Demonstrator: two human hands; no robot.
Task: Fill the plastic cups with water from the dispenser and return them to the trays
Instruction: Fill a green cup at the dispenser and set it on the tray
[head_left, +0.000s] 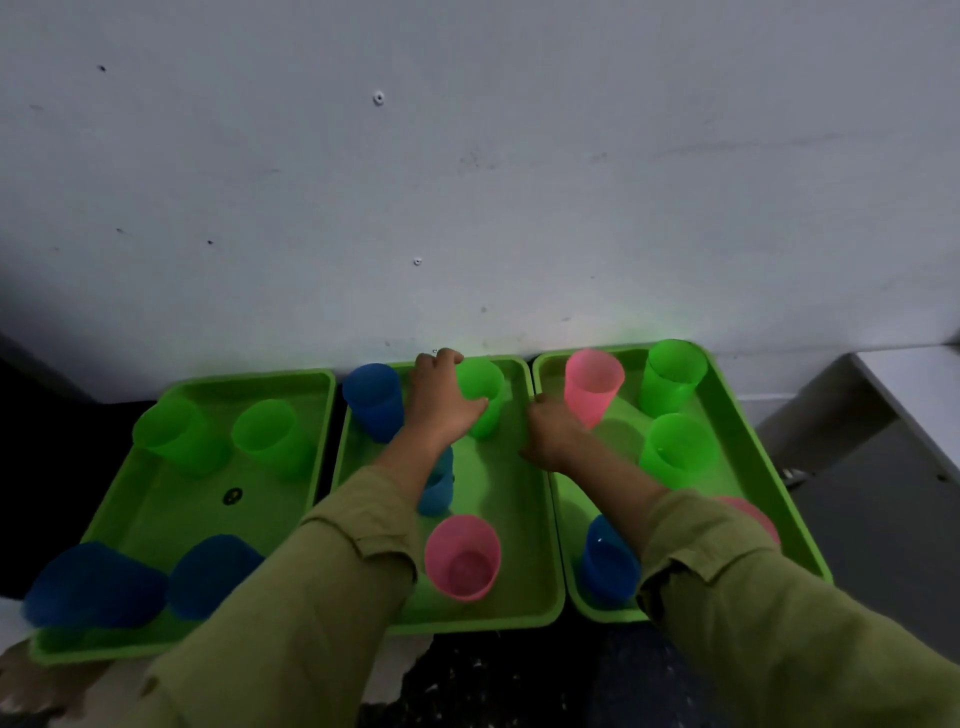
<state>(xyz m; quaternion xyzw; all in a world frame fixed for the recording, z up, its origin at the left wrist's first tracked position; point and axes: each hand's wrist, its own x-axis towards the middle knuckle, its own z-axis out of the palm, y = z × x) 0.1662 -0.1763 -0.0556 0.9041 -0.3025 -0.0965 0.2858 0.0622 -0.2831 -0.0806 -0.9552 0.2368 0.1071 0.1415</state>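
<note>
Three green trays sit side by side on a dark, speckled bench (483, 675), their far ends against a white wall (467, 182) marked with scuffs and small holes. The light is dim. To the right, a pale ledge (914, 395) runs off beside the trays.

Your left hand (441, 400) wraps around the green cup (488, 400) at the back of the middle tray (524, 525), thumb on its near side and fingers around its far side. The cup stands upright on the tray floor.

Your right hand (556, 431) rests over the rims where the middle tray and right tray (737, 447) meet, just beside the pink cup (597, 384). You cannot tell whether its fingers grip that cup or only touch it.

The left tray (156, 519) holds two green cups at the back and two blue cups at the front. In the middle tray, a blue cup (374, 400) stands just left of your left hand, another is half hidden under your sleeve (332, 571), and a pink one (462, 558) stands near the front. The right tray also carries two green cups, a blue one and a pink one partly behind your right arm.
</note>
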